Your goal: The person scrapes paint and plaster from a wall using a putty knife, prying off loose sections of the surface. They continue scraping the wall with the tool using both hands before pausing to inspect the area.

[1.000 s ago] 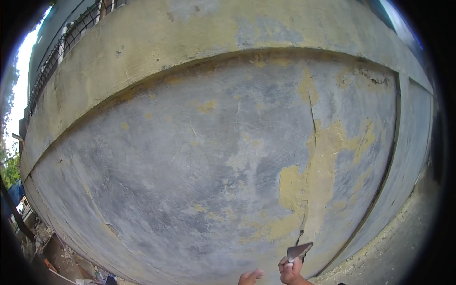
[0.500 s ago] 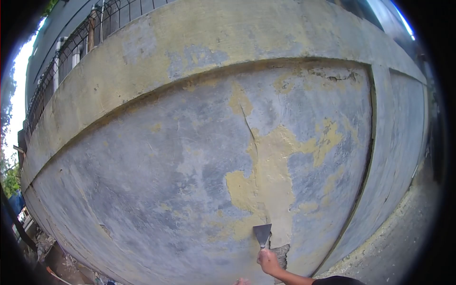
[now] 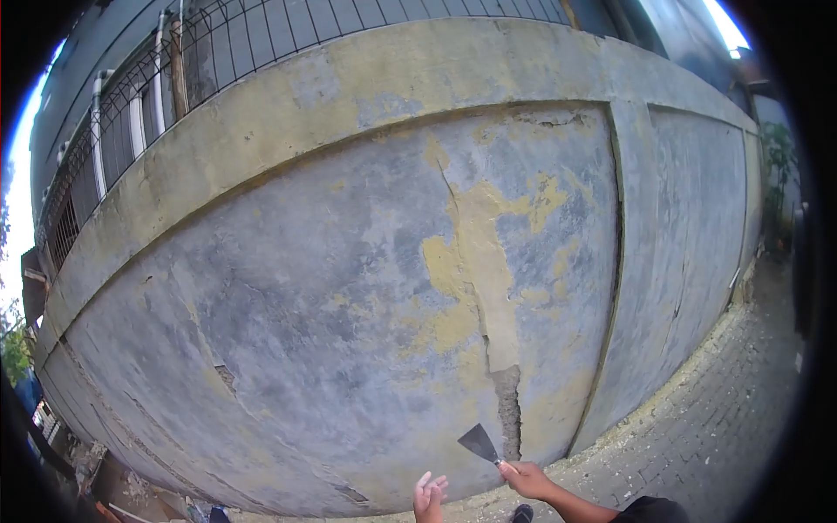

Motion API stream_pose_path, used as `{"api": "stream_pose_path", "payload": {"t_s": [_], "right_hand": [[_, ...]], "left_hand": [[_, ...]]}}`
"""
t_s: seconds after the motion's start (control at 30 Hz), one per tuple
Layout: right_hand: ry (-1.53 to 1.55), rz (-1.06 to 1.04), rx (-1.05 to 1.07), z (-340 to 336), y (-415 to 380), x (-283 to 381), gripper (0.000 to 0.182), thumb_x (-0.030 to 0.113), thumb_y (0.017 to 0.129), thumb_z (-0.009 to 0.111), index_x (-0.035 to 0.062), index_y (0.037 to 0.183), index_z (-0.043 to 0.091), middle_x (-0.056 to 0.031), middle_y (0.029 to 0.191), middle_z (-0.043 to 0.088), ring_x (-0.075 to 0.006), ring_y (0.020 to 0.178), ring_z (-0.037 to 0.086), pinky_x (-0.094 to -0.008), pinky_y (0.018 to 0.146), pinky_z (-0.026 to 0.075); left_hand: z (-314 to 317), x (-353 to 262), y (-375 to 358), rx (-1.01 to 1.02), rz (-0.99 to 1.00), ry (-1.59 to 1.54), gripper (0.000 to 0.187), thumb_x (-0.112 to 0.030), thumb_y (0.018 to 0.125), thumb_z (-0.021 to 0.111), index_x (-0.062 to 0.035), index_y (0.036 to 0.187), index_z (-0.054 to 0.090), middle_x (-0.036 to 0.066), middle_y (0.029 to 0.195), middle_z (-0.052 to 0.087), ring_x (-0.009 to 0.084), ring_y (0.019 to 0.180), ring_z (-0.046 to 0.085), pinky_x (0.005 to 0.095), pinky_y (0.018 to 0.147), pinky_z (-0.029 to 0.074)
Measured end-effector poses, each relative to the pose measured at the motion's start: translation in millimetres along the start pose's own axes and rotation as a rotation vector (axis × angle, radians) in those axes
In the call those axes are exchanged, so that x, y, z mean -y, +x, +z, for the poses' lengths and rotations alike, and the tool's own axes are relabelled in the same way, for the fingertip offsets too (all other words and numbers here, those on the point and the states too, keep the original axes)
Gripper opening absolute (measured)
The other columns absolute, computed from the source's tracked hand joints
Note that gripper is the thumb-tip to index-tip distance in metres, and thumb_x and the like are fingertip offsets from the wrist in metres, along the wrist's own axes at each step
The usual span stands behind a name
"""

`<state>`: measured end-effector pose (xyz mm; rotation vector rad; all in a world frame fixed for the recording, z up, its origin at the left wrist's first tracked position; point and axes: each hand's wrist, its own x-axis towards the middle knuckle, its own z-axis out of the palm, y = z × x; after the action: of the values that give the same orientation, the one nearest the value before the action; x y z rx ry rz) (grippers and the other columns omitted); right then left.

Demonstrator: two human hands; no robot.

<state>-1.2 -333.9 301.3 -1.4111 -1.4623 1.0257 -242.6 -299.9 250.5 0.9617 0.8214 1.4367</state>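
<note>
My right hand point(image 3: 527, 481) grips the handle of a putty knife point(image 3: 478, 443) at the lower middle of the view. Its wide grey blade tilts up to the left, in front of the wall point(image 3: 305, 349). Just right of the blade, a rough, dark broken strip point(image 3: 508, 405) runs down through the plaster. Above that strip is a patch of pale yellow paint point(image 3: 484, 270) with a crack along its left side. My left hand point(image 3: 429, 497) is raised at the bottom edge, fingers apart and holding nothing, with a whitish dusting on them.
A dark shoe point(image 3: 523, 513) shows on the ground below my right hand. Grey paving point(image 3: 697, 444) with pale flakes follows the wall's foot to the right. A wire fence point(image 3: 288, 26) tops the wall. Rubble and boards point(image 3: 131, 492) lie at the lower left.
The putty knife has dropped lower relative to the wall and its blade has swung to the left. My left hand has come up into view. The camera shows more ground now.
</note>
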Motion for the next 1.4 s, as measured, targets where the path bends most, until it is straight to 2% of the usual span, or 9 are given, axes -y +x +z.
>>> {"api": "stream_pose_path", "payload": {"t_s": [0.2,0.27,0.57,0.77,0.97,1.13,1.2,1.27,1.4], "right_hand": [[-0.467,0.057,0.687,22,-104,46,0.027,0.026,0.087,0.065,0.0059,0.106,0.064,-0.0143,0.090,0.069,-0.0226,0.083,0.065,-0.0369,0.076,0.051],[-0.382,-0.022,0.678,26,-114,30,0.055,0.059,0.088,0.052,0.0061,0.094,0.066,-0.0199,0.080,0.064,-0.0357,0.077,0.061,-0.0396,0.073,0.048],[-0.583,-0.122,0.533,-24,-181,30,0.057,0.062,0.084,0.055,0.0084,0.097,0.067,-0.0200,0.079,0.065,-0.0392,0.079,0.063,-0.0428,0.070,0.050],[-0.523,0.107,0.316,-106,-297,4,0.049,0.055,0.084,0.060,0.0075,0.095,0.067,-0.0181,0.076,0.066,-0.0384,0.076,0.065,-0.0423,0.068,0.051],[-0.197,0.215,0.078,-156,-420,-28,0.021,0.019,0.086,0.066,0.0042,0.101,0.065,-0.0111,0.086,0.068,-0.0185,0.080,0.062,-0.0353,0.072,0.049],[0.323,0.583,0.090,-144,-470,-137,0.040,0.034,0.082,0.069,0.0074,0.111,0.061,-0.0129,0.097,0.067,-0.0165,0.091,0.059,-0.0384,0.081,0.048],[-0.009,0.643,0.179,-157,-476,-72,0.057,0.049,0.079,0.069,0.0094,0.119,0.059,-0.0147,0.106,0.065,-0.0172,0.100,0.059,-0.0426,0.090,0.047],[-0.208,0.352,0.104,-156,-485,-39,0.042,0.048,0.083,0.065,0.0078,0.097,0.068,-0.0184,0.078,0.067,-0.0378,0.075,0.065,-0.0419,0.067,0.051],[-0.237,0.272,0.071,-113,-489,-30,0.036,0.042,0.084,0.067,0.0075,0.095,0.068,-0.0160,0.080,0.067,-0.0318,0.076,0.067,-0.0374,0.067,0.051]], "left_hand": [[-31,-17,-123,-0.010,-0.054,0.178,0.058,-0.018,0.084,0.071,-0.0025,0.132,0.042,0.015,0.114,0.059,0.0222,0.101,0.058,0.0360,0.083,0.048],[-32,-26,-153,-0.154,-0.391,0.473,0.052,-0.013,0.082,0.070,-0.0008,0.126,0.044,0.013,0.106,0.061,0.0210,0.094,0.059,0.0373,0.081,0.049],[8,1,-206,-0.082,-0.226,0.144,0.040,-0.029,0.090,0.057,0.0038,0.112,0.056,0.015,0.098,0.064,0.0222,0.087,0.062,0.0354,0.078,0.048],[125,16,-264,0.197,-0.296,-0.067,0.046,-0.035,0.101,0.042,0.0070,0.108,0.059,0.016,0.095,0.067,0.0231,0.095,0.064,0.0344,0.093,0.044],[214,92,-341,0.092,-0.361,0.352,0.044,-0.040,0.093,0.059,-0.0010,0.076,0.069,0.000,0.061,0.057,0.0071,0.058,0.051,0.0242,0.056,0.040],[254,57,-383,0.072,-0.822,0.315,0.071,-0.036,0.078,0.075,-0.0012,0.131,0.043,0.018,0.104,0.064,0.0166,0.096,0.060,0.0310,0.084,0.048],[247,74,-394,0.113,-0.480,0.555,0.044,-0.041,0.090,0.062,-0.0016,0.071,0.067,-0.001,0.057,0.053,0.0071,0.053,0.049,0.0240,0.049,0.038],[244,63,-402,0.100,-0.421,0.504,0.054,-0.046,0.087,0.064,-0.0012,0.057,0.060,0.000,0.048,0.049,0.0078,0.047,0.048,0.0262,0.046,0.037],[215,33,-399,0.101,-0.307,0.506,0.050,-0.042,0.090,0.063,-0.0021,0.060,0.059,-0.002,0.050,0.049,0.0069,0.048,0.047,0.0258,0.045,0.035]]}}
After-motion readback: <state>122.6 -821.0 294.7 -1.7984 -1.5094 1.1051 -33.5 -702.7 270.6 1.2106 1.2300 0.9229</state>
